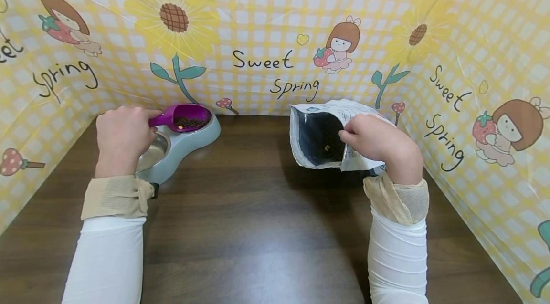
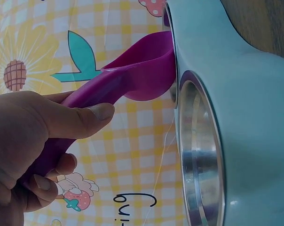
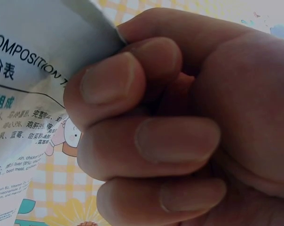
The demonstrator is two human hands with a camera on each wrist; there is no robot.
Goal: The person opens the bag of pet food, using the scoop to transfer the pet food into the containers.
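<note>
Yellow-gingham cloth (image 1: 258,17) printed with sunflowers walls in a wood-grain surface (image 1: 240,227), which carries a pale-blue double pet bowl (image 1: 178,151). Over the bowl's far end sits a purple scoop (image 1: 182,112), its handle wrapped by the left grip (image 1: 124,134), probably held mouth-up so the brown kibble (image 1: 189,124) stays in. Whether scoop and bowl touch, I cannot tell. Well right of the bowl, the right grip (image 1: 378,139) pinches the mouth edge of a pet-food bag (image 1: 315,127), seemingly to steady it and leave its opening gaping toward the bowl.
</note>
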